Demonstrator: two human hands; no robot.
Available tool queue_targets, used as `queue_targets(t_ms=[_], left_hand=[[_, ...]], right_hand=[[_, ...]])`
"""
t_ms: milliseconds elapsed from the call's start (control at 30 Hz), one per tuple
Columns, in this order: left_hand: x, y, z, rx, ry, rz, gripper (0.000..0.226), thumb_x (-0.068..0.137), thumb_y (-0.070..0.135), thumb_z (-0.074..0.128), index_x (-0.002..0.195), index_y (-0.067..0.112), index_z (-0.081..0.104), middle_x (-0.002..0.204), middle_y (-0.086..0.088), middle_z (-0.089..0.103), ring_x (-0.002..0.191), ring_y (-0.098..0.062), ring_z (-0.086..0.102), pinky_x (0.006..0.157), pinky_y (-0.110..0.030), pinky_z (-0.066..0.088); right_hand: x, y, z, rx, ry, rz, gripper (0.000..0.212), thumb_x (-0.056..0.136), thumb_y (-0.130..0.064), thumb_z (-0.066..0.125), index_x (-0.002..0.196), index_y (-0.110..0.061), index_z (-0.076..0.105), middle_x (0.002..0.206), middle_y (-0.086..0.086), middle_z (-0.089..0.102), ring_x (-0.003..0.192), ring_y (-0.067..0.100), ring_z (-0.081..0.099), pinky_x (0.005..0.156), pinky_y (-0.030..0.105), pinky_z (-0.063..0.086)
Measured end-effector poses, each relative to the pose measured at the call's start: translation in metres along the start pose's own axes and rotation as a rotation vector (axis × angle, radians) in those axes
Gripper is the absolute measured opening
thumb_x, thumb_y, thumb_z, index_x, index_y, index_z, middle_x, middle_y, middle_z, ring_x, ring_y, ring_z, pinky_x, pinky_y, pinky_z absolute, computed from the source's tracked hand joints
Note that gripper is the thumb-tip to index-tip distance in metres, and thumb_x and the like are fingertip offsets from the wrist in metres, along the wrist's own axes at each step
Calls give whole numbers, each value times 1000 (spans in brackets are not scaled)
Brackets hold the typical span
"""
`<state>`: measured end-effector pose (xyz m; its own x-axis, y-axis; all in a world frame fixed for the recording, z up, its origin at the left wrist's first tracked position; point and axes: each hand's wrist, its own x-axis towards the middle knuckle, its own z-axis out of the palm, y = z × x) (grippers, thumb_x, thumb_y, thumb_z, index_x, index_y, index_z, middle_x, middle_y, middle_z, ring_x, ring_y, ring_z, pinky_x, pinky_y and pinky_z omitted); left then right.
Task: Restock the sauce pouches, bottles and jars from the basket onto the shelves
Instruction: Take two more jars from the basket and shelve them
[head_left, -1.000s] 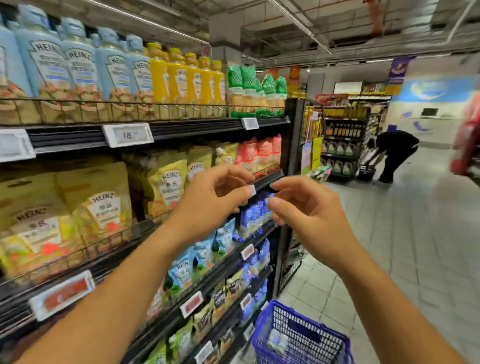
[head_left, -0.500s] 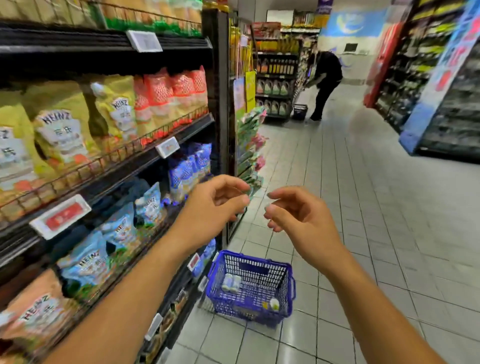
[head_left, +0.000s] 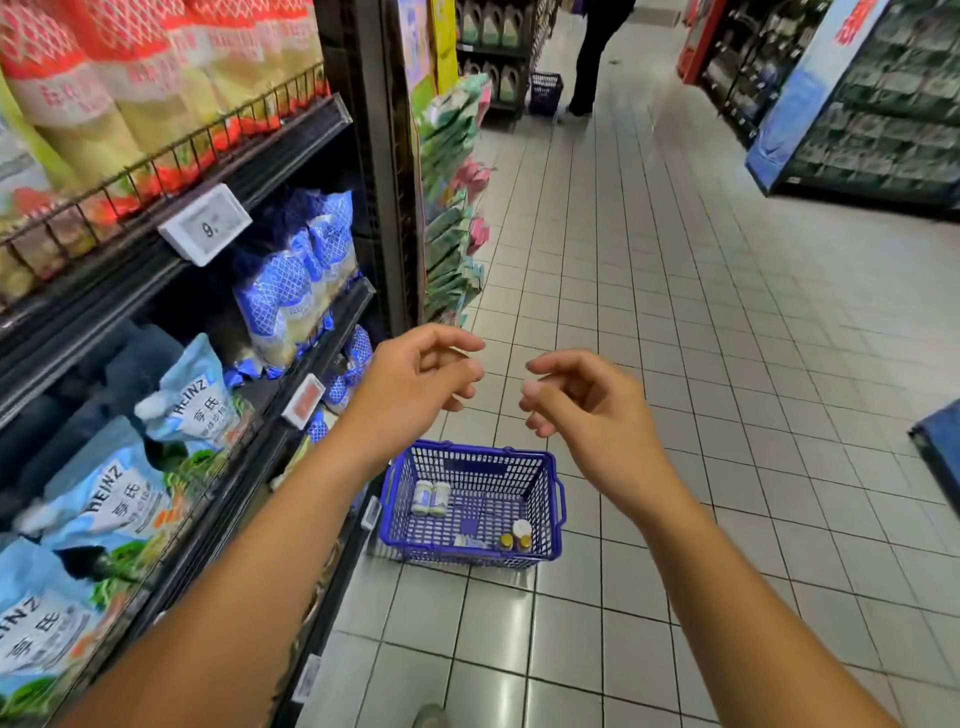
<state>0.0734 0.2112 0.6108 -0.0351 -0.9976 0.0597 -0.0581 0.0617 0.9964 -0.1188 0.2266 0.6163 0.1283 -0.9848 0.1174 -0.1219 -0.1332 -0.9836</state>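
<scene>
Blue basket (head_left: 467, 457) stands on the floor (head_left: 675, 364) beside the shelves (head_left: 291, 150), jars (head_left: 430, 498) inside. Your left hand (head_left: 415, 384) and right hand (head_left: 587, 410) hover above, each grip loose and empty. Next, I think, you reach down for a jar.

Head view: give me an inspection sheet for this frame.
Surface: tiled floor, shelves on the left.
Job's things: blue basket on the floor by the shelves, holding two white-capped jars and a few small containers in one corner; Heinz pouches shelved.
Clutter: nothing seen.
Grips: left grip and right grip loosely curled, holding nothing.
Cables: nothing seen.
Surroundings: a person far down the aisle beside another basket.
</scene>
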Motion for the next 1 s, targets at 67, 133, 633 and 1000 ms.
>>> queue_targets(t_ms=[67,133,633,1000], left_hand=[[16,-14,-3,-8,-8,-37,16,91,7,66,98,22,69,81,-6,73,71,-11,68,65,-22,55],[31,-28,-5,-15,-18,-70,16,91,7,65,97,21,69,81,-9,73,71,-12,68,64,-23,56],[159,-143,14,-30,32,-355,15,91,7,64,95,21,69,76,0,73,68,-7,67,58,-19,53],[240,-248,24,18,121,-605,13,90,12,63,96,21,68,72,4,74,64,-5,68,56,-18,54]], right_hand=[[12,10,2,-4,7,24,12,91,-7,69,97,-17,67,77,13,71,65,8,66,62,16,52],[25,21,2,-11,17,54,13,92,-6,68,96,-18,67,76,14,70,64,8,66,62,17,53],[144,142,-36,-20,-5,301,9,93,-6,66,97,-14,66,65,3,61,61,4,61,62,15,52],[234,236,-61,-107,-100,465,6,95,-8,65,98,-13,66,71,7,63,63,4,62,65,19,54]])
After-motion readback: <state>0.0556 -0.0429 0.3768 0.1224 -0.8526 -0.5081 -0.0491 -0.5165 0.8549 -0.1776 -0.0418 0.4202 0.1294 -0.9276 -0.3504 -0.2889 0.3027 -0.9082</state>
